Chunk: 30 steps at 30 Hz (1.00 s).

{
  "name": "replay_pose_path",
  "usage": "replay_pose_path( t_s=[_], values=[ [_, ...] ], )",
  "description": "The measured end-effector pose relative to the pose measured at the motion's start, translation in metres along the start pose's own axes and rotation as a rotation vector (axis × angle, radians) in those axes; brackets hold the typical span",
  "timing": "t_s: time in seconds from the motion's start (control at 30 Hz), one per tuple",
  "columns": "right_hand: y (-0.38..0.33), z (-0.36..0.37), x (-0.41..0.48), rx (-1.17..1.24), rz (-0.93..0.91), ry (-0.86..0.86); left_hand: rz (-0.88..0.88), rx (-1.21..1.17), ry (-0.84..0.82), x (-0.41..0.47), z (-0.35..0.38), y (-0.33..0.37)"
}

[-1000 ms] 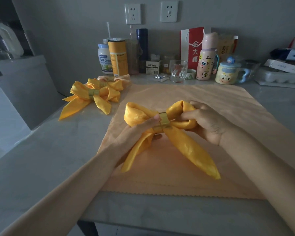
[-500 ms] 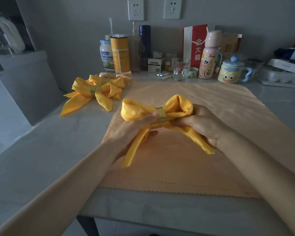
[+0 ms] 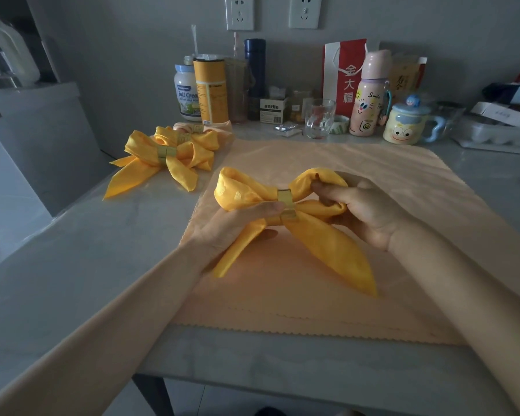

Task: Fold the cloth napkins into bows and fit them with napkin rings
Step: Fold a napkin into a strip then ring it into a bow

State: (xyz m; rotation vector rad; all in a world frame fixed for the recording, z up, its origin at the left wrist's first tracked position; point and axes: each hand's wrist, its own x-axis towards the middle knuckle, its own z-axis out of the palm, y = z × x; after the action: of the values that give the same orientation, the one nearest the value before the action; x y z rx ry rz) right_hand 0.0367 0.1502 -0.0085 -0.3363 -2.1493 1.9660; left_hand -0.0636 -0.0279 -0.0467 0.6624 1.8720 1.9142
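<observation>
Left hand (image 3: 237, 226) grips the yellow napkin bow (image 3: 246, 193) at its gold ring (image 3: 285, 202); right hand (image 3: 364, 211) pinches the right loop above the peach cloth (image 3: 373, 163) on the worktop (image 3: 72, 250).

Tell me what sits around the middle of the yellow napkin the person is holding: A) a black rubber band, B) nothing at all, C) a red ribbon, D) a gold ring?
D: a gold ring cinches the centre of the yellow napkin, between the left hand, which holds it, and the right hand, which pinches one loop.
</observation>
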Motion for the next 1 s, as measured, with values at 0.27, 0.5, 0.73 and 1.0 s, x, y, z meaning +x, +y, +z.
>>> replay_pose_path(
  t_s=[0.27,0.5,0.73,1.0],
  values=[
    [-0.001,0.005,-0.002,0.165,0.066,0.007,-0.082,-0.256,0.021,-0.005,0.005,0.003],
    [0.011,0.013,0.0,0.204,0.142,0.344,-0.218,-0.501,0.145,-0.006,0.008,0.001],
    [0.011,0.067,-0.037,-0.799,-0.71,0.283,-0.36,-0.82,0.189,-0.003,0.006,0.003],
    [0.026,0.083,-0.027,-0.326,-0.161,-0.027,-0.211,-0.437,0.064,-0.022,0.03,0.016]
  ],
)
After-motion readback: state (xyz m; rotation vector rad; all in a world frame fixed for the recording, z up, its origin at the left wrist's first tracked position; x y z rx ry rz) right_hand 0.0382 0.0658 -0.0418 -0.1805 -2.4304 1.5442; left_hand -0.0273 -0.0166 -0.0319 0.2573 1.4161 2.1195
